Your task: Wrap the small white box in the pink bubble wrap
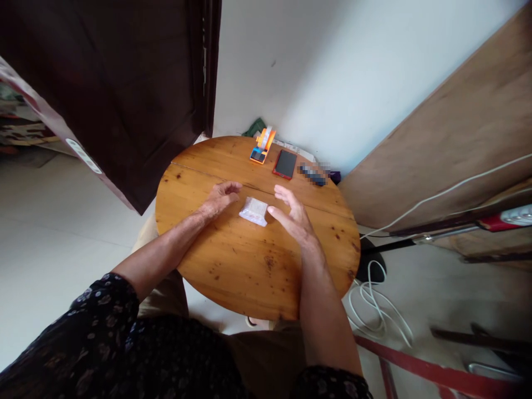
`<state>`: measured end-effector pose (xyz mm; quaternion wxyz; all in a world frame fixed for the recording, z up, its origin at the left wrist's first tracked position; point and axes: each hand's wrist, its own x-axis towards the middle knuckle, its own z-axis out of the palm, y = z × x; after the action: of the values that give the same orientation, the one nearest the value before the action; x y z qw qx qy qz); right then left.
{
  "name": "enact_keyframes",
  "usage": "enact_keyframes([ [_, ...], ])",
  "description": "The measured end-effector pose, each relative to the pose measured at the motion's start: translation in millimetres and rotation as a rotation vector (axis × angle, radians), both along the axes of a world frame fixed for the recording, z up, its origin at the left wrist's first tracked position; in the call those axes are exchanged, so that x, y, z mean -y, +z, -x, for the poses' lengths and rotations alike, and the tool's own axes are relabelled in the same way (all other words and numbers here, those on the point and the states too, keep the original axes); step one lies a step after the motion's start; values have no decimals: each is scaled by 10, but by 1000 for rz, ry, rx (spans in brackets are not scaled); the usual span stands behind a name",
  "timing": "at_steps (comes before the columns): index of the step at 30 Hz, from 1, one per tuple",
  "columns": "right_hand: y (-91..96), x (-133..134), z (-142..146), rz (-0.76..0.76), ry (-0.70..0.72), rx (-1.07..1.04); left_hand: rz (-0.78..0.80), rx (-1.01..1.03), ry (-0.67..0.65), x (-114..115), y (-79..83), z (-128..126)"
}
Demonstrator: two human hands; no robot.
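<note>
A small packet in clear plastic wrap (254, 211) lies flat on the round wooden table (233, 266), whitish inside. To its left is my left hand (225, 197), fingers curved and apart from the thumb, with nothing seen in it. My right hand (291, 213) is just right of the packet, thumb and fingers spread toward it. Neither hand appears to grip the packet. What is inside the wrap is too small to make out.
At the table's far side are an orange and blue tape dispenser (262, 146), a phone with a red edge (285, 164) and a blurred dark object (312, 174). A dark door (137, 83) stands left. White cable (374, 299) coils on the floor at right.
</note>
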<state>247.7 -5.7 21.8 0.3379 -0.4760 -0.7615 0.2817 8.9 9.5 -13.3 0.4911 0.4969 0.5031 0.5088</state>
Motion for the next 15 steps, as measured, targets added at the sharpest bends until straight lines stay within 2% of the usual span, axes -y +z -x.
enact_keyframes([
  [8, -23, -2, 38, 31, 22, 5, 8, -63, -242, 56, 7, -21],
  [15, -228, -16, 248, -138, -50, -29, -33, -16, -395, 86, -47, -55],
])
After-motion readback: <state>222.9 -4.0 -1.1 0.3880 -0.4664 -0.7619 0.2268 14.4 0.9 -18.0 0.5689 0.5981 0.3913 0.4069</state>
